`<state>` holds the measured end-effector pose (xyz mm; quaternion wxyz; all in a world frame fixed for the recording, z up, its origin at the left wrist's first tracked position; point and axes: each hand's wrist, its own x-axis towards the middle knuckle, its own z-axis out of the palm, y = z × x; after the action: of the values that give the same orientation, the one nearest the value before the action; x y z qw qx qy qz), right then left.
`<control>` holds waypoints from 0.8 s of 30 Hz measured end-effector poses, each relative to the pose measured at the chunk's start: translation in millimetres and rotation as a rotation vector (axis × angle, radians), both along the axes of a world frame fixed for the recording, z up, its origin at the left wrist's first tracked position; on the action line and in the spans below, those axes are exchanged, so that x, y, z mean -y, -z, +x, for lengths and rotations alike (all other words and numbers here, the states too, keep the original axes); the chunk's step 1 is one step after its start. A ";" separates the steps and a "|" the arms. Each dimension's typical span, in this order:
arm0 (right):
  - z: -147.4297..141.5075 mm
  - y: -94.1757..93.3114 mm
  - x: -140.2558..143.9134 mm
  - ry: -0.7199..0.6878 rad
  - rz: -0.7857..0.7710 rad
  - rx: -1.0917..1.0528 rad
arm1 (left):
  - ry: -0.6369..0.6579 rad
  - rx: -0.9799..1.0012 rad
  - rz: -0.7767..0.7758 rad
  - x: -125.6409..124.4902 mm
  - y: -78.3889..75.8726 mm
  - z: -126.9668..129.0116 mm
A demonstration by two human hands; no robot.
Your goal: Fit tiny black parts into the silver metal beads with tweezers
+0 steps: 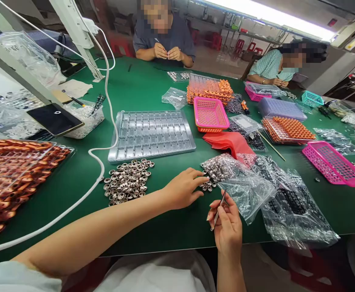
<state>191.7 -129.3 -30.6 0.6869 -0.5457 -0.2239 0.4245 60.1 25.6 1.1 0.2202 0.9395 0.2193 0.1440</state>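
Note:
My left hand (pixel 185 188) reaches across the green table with its fingers spread. Its fingertips are at a few small silver metal rings (pixel 208 185) beside a clear bag of the same parts (pixel 218 167). Nothing shows in its grip. My right hand (pixel 227 223), close to the table's front edge, is closed around a pair of tweezers (pixel 220 210) that point up and away from me. Left of my left hand lies a larger pile of the silver rings (pixel 127 182). Behind that pile sits a clear plastic tray (pixel 153 134) with rows of compartments.
A white cable (pixel 103 162) winds over the table at left, near a stack of orange-brown parts (pixel 19 174). Pink baskets (pixel 210 113), a red sheet (pixel 229 142) and bags of black parts (pixel 293 202) lie to the right. Two people (pixel 165 36) sit across the table.

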 end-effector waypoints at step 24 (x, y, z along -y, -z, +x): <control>5.9 -3.2 3.3 -0.027 -0.031 -0.039 | -0.148 0.062 -0.210 10.5 7.8 -65.7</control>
<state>197.6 -132.5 -27.4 0.6770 -0.5447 -0.2111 0.4477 -5.5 15.1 -6.7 0.3126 0.8877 0.2951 0.1651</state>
